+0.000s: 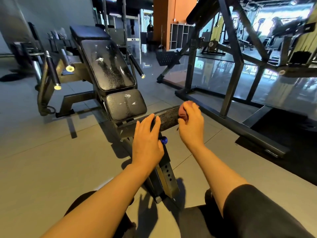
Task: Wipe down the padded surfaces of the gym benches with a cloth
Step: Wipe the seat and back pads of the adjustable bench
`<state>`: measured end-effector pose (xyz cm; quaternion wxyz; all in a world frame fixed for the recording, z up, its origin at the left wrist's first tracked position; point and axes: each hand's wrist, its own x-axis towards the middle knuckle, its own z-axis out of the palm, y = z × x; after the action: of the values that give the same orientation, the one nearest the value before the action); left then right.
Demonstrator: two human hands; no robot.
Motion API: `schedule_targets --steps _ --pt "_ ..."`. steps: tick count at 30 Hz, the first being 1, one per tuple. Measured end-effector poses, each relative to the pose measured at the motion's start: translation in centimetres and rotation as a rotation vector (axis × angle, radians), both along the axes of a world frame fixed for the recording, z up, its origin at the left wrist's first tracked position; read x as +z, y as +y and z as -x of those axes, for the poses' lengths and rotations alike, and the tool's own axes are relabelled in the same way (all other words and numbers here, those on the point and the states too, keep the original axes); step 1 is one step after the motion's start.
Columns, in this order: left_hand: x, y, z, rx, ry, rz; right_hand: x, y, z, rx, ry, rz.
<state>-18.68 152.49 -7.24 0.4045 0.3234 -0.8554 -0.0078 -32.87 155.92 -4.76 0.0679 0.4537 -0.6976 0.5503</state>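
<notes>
The right hand (pixel 190 117) is curled around a bunched reddish-brown cloth (pixel 183 112), pressing it against the right end of the black textured padded roller (pixel 167 118) that lies crosswise at the foot of the black gym bench. The left hand (pixel 147 134) lies flat, fingers straight and spread, on the left part of the same roller, holding nothing; my guess is that it steadies the pad so it does not turn under the rubbing. Beyond the roller sit the black padded seat cushion (pixel 126 104) and the long black inclined backrest pad (pixel 107 66), both streaked with pale wet-looking marks (spray or damp, I cannot tell which), so they may be done or only wetted. A small blue adjustment knob (pixel 163 140) pokes out just below the left hand, on the dark steel frame post (pixel 167 174). The person appears to crouch low at the foot of the bench, knees either side of the frame, which puts both hands level with the roller.
</notes>
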Motion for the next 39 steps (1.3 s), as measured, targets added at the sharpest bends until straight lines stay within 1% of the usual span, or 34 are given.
schedule_targets --steps 2,3,6,7,9,10,12,13,15,17,19,21,22,24,25,27,28,30,32,34,35,36,38,39 --pt "0.0 0.0 0.1 0.006 -0.001 0.004 -0.6 0.1 -0.5 0.081 -0.045 -0.035" --pt "0.0 0.0 0.1 0.010 -0.003 0.006 -0.9 0.3 -1.2 0.127 -0.039 -0.029" --pt "-0.1 0.0 0.0 0.014 0.000 -0.001 -1.1 1.4 -2.8 0.277 0.058 0.010" --pt "0.0 0.1 0.0 0.014 0.002 -0.006 -0.8 1.3 -2.5 0.278 0.041 0.039" --pt "0.0 0.2 0.1 0.016 0.005 -0.017 0.1 0.6 -1.0 0.169 -0.073 0.035" --pt "0.0 0.3 0.2 0.021 0.005 -0.022 0.3 0.1 -0.2 0.138 -0.146 -0.023" --pt "0.1 0.3 0.1 0.026 0.002 -0.031 0.3 -0.5 0.6 0.176 -0.233 -0.125" --pt "0.1 0.3 0.1 0.022 -0.003 -0.035 0.0 -0.6 0.6 0.198 -0.246 -0.139" --pt "0.1 0.3 -0.1 0.009 -0.011 -0.045 -0.6 -0.1 -0.3 0.199 -0.193 -0.133" --pt "0.2 0.4 -0.4 -0.015 -0.001 -0.075 -1.0 1.2 -1.7 0.218 -0.071 -0.129" --pt "0.2 0.4 -0.6 -0.057 0.066 -0.140 -1.1 2.5 -3.0 0.329 0.059 -0.149" --pt "-0.1 0.3 -1.0 -0.087 0.191 -0.224 -1.0 3.2 -3.7 0.416 0.088 -0.129" --pt "-0.4 0.1 -1.3 -0.084 0.247 -0.254 -0.9 3.0 -3.6 0.397 0.051 -0.086" --pt "-1.3 -0.3 -2.1 -0.049 0.293 -0.290 -0.3 1.9 -2.8 0.248 -0.050 0.006" --pt "-1.8 -0.4 -2.6 -0.027 0.294 -0.309 0.0 1.3 -2.4 0.164 -0.086 0.007" --pt "-2.7 -0.8 -3.3 -0.011 0.282 -0.361 0.2 0.3 -2.3 0.069 -0.134 -0.073" --pt "-3.0 -1.1 -3.4 -0.020 0.279 -0.384 0.1 0.1 -2.7 0.061 -0.121 -0.087" --pt "-3.1 -1.7 -3.3 -0.054 0.291 -0.408 -0.5 0.2 -4.5 0.107 -0.004 -0.052" --pt "-3.0 -2.0 -3.0 -0.096 0.325 -0.427 -2.0 0.4 -6.7 0.237 0.171 -0.097" --pt "-2.9 -2.0 -3.0 -0.125 0.369 -0.478 -3.3 0.7 -8.7 0.337 0.247 -0.130" --pt "-2.9 -2.0 -3.2 -0.123 0.379 -0.503 -3.4 0.6 -9.3 0.322 0.250 -0.086" --pt "-2.9 -2.1 -3.5 -0.115 0.380 -0.516 -3.0 0.3 -9.6 0.263 0.239 -0.013" --pt "-2.8 -2.5 -4.2 -0.128 0.355 -0.498 -2.1 -0.2 -9.2 0.062 0.218 0.130" --pt "-2.7 -2.7 -4.5 -0.151 0.341 -0.489 -1.6 -0.5 -8.5 -0.047 0.194 0.161"
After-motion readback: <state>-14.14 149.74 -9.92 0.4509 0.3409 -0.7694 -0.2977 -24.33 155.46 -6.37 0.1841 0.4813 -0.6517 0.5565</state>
